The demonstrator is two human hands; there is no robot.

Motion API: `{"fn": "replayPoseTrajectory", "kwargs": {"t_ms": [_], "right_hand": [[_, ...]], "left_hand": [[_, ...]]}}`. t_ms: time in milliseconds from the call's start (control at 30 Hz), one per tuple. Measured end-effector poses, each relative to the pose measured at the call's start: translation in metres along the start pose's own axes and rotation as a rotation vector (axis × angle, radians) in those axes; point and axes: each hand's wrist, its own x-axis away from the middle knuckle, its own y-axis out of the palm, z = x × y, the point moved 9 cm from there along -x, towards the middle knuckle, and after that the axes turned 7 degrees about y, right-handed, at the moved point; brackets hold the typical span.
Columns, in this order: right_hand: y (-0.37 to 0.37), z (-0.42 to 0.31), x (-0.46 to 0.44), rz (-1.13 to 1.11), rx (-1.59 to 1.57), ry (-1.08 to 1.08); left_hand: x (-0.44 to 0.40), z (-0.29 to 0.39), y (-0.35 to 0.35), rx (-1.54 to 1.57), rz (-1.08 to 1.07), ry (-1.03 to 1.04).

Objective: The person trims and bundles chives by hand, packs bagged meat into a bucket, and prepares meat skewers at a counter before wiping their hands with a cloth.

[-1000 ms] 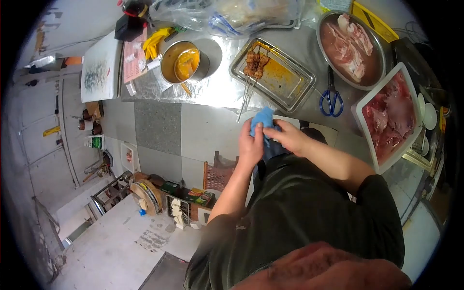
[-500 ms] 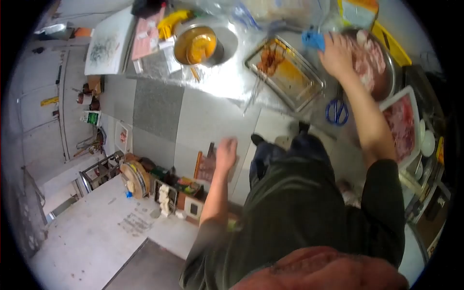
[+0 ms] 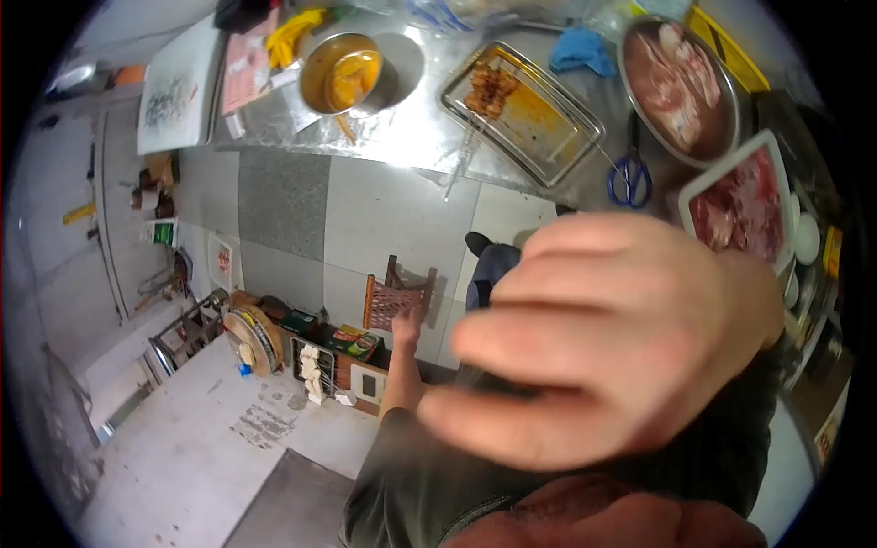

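My right hand [image 3: 594, 342] is raised close to the camera, large and slightly blurred. Its fingers are bent but apart, with nothing visible between them. My left hand [image 3: 407, 323] hangs low at my side in front of a small stool with a woven seat [image 3: 388, 304]; its fingers look loosely extended and hold nothing I can see. On the metal counter lies a crumpled blue cloth [image 3: 583, 52], between a rectangular tray [image 3: 557, 151] with cooked pieces and orange liquid and an oval metal basin [image 3: 630, 78] of raw meat.
Blue-handled scissors [image 3: 629, 181] lie below the basin. A white tub [image 3: 777, 151] of raw meat stands at right. Left along the counter are a metal pot [image 3: 311, 78], yellow gloves [image 3: 290, 38] and a white cutting board [image 3: 183, 91]. A round wooden block [image 3: 260, 340] stands lower left.
My right hand has left the blue cloth on the counter and come up near the camera. My left hand has moved slightly lower. The view has shifted a little.
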Motion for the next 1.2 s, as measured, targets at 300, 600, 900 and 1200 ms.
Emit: {"fn": "replayPoseTrajectory", "kwargs": {"t_ms": [300,600,900,1200], "right_hand": [[-0.022,-0.005,0.023,-0.092,-0.011,0.124],[-0.012,0.284,0.161,-0.340,0.784,1.056],[0.007,0.484,0.241,-0.408,0.896,1.263],[0.009,0.361,0.245,-0.256,0.770,1.289]], "left_hand": [[-0.017,0.062,-0.006,0.048,0.029,0.086],[0.014,-0.006,-0.010,0.177,0.112,-0.050],[0.095,0.002,-0.018,0.187,0.280,-0.185],[0.093,-0.056,0.020,0.257,0.184,-0.283]]}}
